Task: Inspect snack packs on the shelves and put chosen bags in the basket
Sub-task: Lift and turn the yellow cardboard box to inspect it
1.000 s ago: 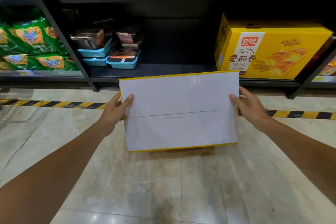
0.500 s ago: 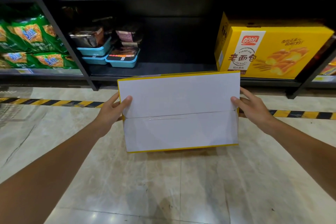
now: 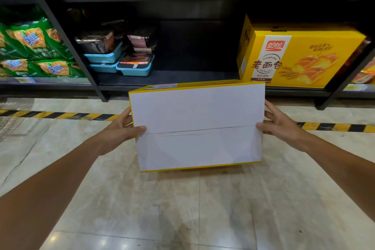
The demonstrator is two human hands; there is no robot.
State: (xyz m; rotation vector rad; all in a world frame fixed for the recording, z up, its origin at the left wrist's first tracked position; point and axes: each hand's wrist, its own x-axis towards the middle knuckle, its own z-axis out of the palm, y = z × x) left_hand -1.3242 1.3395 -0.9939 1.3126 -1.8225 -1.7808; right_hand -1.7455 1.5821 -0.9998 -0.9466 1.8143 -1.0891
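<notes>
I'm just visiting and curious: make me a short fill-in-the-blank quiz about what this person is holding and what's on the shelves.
1. The left hand and right hand grip the held box by its two ____.
2. The box face turned toward the camera is plain ____.
3. The yellow bread box on the shelf stands to the ____ of the blue trays.
4. The snack bags at far left are mostly ____.

Missing words: ends; white; right; green

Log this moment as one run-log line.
left hand: grips box end | right hand: grips other end | yellow-edged cardboard box: white face toward camera, above floor | basket: unseen
</notes>
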